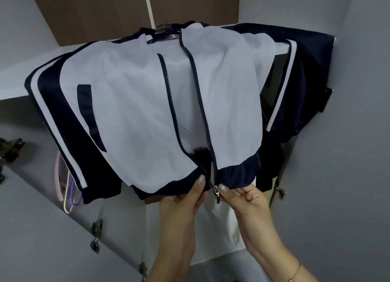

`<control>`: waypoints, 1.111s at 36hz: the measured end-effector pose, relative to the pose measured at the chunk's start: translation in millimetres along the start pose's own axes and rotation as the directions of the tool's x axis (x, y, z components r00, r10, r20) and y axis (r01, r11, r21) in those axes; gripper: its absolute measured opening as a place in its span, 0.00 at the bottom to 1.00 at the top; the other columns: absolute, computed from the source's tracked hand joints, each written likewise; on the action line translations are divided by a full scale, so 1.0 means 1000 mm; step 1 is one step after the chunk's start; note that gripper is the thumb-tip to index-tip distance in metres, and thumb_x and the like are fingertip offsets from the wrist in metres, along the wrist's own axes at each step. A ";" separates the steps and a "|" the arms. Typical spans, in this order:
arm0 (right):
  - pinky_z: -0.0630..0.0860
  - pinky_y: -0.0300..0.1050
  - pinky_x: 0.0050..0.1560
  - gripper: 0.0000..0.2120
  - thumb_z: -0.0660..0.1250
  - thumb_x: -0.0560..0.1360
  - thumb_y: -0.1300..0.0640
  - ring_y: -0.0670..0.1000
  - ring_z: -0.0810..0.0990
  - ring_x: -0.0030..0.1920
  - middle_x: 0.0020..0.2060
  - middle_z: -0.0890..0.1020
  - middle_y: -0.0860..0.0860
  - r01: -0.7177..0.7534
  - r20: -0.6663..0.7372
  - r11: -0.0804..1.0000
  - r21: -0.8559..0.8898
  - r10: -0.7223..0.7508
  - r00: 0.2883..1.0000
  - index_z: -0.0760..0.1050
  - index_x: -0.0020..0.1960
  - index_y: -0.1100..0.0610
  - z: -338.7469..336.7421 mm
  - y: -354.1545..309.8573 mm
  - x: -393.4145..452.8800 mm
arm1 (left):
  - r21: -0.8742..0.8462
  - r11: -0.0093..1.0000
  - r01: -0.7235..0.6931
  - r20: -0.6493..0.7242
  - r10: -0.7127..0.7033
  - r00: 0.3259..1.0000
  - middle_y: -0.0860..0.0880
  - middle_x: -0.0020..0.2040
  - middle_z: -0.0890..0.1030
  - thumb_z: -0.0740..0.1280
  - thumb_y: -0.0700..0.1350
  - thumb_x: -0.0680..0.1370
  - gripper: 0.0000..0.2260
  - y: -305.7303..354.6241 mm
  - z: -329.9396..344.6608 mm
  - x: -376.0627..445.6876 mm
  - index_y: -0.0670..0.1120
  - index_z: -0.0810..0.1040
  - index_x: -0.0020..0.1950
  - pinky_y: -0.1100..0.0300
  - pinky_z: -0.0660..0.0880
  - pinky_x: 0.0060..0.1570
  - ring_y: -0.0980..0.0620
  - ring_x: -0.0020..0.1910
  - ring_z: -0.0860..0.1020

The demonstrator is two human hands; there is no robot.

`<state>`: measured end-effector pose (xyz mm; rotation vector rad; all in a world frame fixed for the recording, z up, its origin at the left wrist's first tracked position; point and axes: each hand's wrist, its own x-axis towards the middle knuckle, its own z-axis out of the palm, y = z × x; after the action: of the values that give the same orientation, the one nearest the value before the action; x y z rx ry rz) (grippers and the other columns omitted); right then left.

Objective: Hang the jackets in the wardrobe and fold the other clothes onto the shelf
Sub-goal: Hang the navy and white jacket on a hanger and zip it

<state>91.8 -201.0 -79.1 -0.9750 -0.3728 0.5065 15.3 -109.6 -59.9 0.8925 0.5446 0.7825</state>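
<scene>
- The hanger (168,37) carrying the jacket (135,104) shows only as a pale lilac strip at the collar; its hook and whatever it hangs from are buried under dark fabric at the top.
- The jacket's right sleeve drapes over the wardrobe shelf edge (280,43), hiding the shelf's corner and part of a dark opening behind it.
- Spare hangers (67,189), pink, white and purple, peek out below the left sleeve cuff, mostly covered.
- Both forearms run out of the bottom edge of the view.
- The left hand (181,199) reaches up, palm toward the camera, thumb pressed on the navy hem just left of the zipper's foot, fingers curled behind the hem: it grips the jacket.
- The right hand (244,199) pinches the right hem edge beside the metal zipper slider (215,188), whose pull tab dangles below; a thin bracelet (295,271) circles the wrist.
- The jacket hangs inside the wardrobe, front open, zipper tracks parted in a narrow V.
- Its fabric is smooth and slightly shiny: pale lavender-grey panels, navy sleeves with white stripes, gathered navy ribbed hem, coarse dark zipper teeth.
- Metal hinges (96,235) sit on the grey door panel at left.
</scene>
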 end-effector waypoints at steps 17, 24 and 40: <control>0.78 0.36 0.40 0.04 0.73 0.67 0.64 0.47 0.82 0.36 0.37 0.85 0.56 0.057 -0.083 0.995 -0.078 -0.064 0.994 0.84 0.41 0.58 0.000 0.004 0.001 | 0.095 0.992 -0.080 0.041 0.076 0.996 0.48 0.45 0.86 0.75 0.45 0.68 0.07 -0.013 -0.004 0.001 0.51 0.86 0.45 0.63 0.79 0.47 0.53 0.46 0.84; 0.78 0.35 0.39 0.03 0.73 0.65 0.63 0.48 0.82 0.34 0.32 0.84 0.54 0.071 -0.158 0.994 -0.079 -0.083 0.984 0.84 0.37 0.56 0.001 0.007 0.002 | 0.148 0.985 -0.088 0.078 0.077 0.994 0.46 0.49 0.86 0.76 0.47 0.68 0.11 -0.022 -0.007 -0.003 0.49 0.86 0.49 0.61 0.79 0.51 0.50 0.51 0.84; 0.75 0.37 0.33 0.04 0.67 0.76 0.65 0.47 0.79 0.30 0.30 0.82 0.52 -0.155 0.008 0.884 -0.442 0.177 0.984 0.79 0.44 0.65 -0.012 0.020 -0.005 | 0.243 0.970 -0.015 0.066 -0.001 0.998 0.46 0.50 0.85 0.75 0.46 0.69 0.10 -0.037 -0.028 -0.001 0.50 0.86 0.50 0.56 0.79 0.55 0.48 0.52 0.83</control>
<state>88.9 -203.2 -102.8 -1.4461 -0.4610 0.6166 8.7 -111.3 -106.3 1.1439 0.5879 0.6992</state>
